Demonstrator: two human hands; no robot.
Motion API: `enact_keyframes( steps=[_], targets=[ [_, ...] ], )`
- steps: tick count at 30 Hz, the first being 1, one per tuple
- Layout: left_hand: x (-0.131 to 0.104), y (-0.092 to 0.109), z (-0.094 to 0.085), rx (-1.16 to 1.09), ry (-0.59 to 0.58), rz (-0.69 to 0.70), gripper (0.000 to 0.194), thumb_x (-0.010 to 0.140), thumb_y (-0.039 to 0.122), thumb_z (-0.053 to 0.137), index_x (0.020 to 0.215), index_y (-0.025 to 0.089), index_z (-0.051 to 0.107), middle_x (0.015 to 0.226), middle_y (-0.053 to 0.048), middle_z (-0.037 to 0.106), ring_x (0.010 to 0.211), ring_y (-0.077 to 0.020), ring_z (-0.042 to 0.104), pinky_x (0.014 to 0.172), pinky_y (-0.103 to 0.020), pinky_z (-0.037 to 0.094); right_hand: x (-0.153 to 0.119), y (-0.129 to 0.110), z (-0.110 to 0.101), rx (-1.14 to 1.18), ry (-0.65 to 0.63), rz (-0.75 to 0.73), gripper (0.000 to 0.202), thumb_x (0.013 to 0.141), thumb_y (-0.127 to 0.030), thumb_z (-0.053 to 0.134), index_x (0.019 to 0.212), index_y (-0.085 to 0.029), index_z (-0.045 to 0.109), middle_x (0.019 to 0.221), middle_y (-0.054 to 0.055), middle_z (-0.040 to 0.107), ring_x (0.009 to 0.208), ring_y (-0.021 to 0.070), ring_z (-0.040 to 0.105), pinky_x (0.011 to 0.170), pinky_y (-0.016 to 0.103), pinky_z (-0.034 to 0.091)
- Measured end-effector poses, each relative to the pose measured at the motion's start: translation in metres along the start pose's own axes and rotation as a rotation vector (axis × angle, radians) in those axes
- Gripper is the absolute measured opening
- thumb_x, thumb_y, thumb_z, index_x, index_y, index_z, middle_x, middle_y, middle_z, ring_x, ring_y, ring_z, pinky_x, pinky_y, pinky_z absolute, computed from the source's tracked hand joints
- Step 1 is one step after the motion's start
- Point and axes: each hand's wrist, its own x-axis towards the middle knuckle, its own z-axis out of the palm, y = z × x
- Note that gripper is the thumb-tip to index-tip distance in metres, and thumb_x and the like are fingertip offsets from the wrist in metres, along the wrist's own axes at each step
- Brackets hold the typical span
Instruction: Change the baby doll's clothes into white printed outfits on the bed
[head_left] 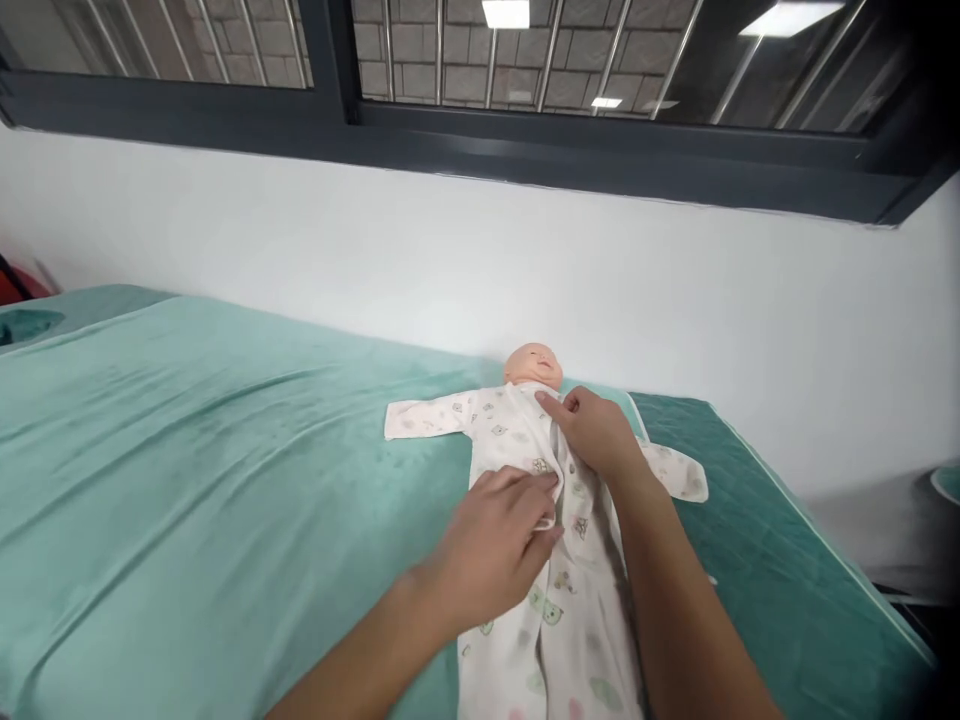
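A baby doll (533,367) lies on its back, its head toward the wall, wearing a white long-sleeved romper (499,440) with small animal prints. The romper's sleeves spread to both sides, and a front opening runs down its middle. At the chest, my left hand (499,545) has its fingers closed on the edge of the front flap. Higher up, just below the collar, my right hand (596,432) rests on the other side of the opening, fingers curled at the cloth and thumb pointing toward the neckline. Its fingertips are partly hidden.
A light green sheet (300,500) with soft wrinkles covers the bed, and a darker green cover (750,530) shows at the right. Behind the doll rises a white wall (360,250) beneath a dark window frame (480,150) with metal bars outside.
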Motion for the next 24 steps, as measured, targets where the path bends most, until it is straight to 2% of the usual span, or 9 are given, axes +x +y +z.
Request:
enact_keyframes(
  steps=[2,4,7,8,12,18,20,22,24],
  targets=[
    [0.006,-0.005,-0.005,-0.037,-0.029,-0.042,0.014,0.094,0.034,0.051,0.096,0.025,0.061,0.127,-0.005,0.067,0.114,-0.0246,0.059,0.094,-0.04,0.047,0.003,0.001,0.005,-0.011,-0.016,0.005,0.045,0.084,-0.065,0.051,0.064,-0.025,0.047,0.062,0.002,0.058,0.061,0.0196,0.049,0.059,0.03,0.033],
    [0.019,-0.017,-0.015,-0.158,0.043,-0.171,0.02,0.094,0.041,0.052,0.095,0.025,0.064,0.116,-0.003,0.071,0.097,-0.0208,0.065,0.081,-0.033,0.05,0.005,0.004,0.006,0.05,-0.018,0.024,0.042,0.085,-0.061,0.05,0.064,-0.025,0.049,0.063,0.001,0.058,0.061,0.0189,0.049,0.059,0.03,0.033],
    [0.05,-0.043,-0.026,-0.199,0.399,-0.405,0.023,0.091,0.041,0.054,0.088,0.021,0.065,0.095,-0.003,0.073,0.082,-0.018,0.064,0.072,-0.029,0.048,0.007,0.01,0.004,0.203,-0.039,0.059,0.036,0.084,-0.054,0.052,0.066,-0.023,0.055,0.068,0.001,0.061,0.064,0.0179,0.052,0.06,0.029,0.036],
    [0.062,-0.051,-0.028,-0.167,0.46,-0.449,0.019,0.089,0.037,0.056,0.087,0.021,0.065,0.093,-0.002,0.072,0.081,-0.0176,0.063,0.072,-0.029,0.048,0.008,0.012,0.003,0.25,-0.058,0.07,0.034,0.083,-0.052,0.053,0.067,-0.023,0.056,0.07,0.001,0.062,0.065,0.0178,0.053,0.06,0.028,0.037],
    [0.105,-0.069,-0.022,-0.136,0.398,-0.469,0.01,0.082,0.024,0.06,0.088,0.021,0.066,0.093,-0.001,0.071,0.089,-0.0166,0.064,0.08,-0.027,0.047,0.01,0.017,0.0,0.411,-0.075,0.107,0.028,0.079,-0.047,0.059,0.071,-0.021,0.06,0.07,-0.001,0.061,0.065,0.0158,0.052,0.06,0.028,0.036],
    [0.143,-0.056,-0.011,-0.308,0.272,-0.38,0.01,0.084,0.02,0.057,0.089,0.021,0.065,0.095,-0.002,0.073,0.079,-0.0138,0.065,0.071,-0.025,0.048,0.011,0.016,0.01,0.752,-0.004,0.125,0.022,0.075,-0.042,0.063,0.076,-0.02,0.065,0.064,-0.004,0.057,0.059,0.0121,0.045,0.058,0.026,0.035],
    [0.15,-0.056,-0.01,-0.303,0.318,-0.43,0.012,0.084,0.016,0.054,0.089,0.02,0.065,0.095,-0.003,0.073,0.073,-0.0129,0.064,0.069,-0.025,0.048,0.011,0.017,0.013,0.792,-0.013,0.138,0.023,0.074,-0.042,0.064,0.077,-0.019,0.066,0.063,-0.004,0.056,0.059,0.012,0.044,0.058,0.026,0.035],
    [0.153,-0.059,-0.009,-0.201,0.375,-0.48,0.012,0.083,0.017,0.056,0.087,0.019,0.067,0.093,-0.004,0.073,0.074,-0.0144,0.064,0.072,-0.027,0.048,0.011,0.017,0.014,0.799,-0.028,0.15,0.023,0.074,-0.042,0.064,0.078,-0.019,0.068,0.064,-0.003,0.058,0.059,0.0122,0.045,0.059,0.026,0.036],
    [0.153,-0.064,-0.006,-0.063,0.377,-0.491,0.011,0.082,0.02,0.059,0.081,0.019,0.07,0.09,-0.005,0.073,0.08,-0.0169,0.064,0.077,-0.029,0.048,0.011,0.017,0.012,0.77,-0.043,0.149,0.023,0.074,-0.04,0.064,0.079,-0.019,0.071,0.069,-0.002,0.063,0.063,0.0132,0.05,0.062,0.026,0.038]
  ],
)
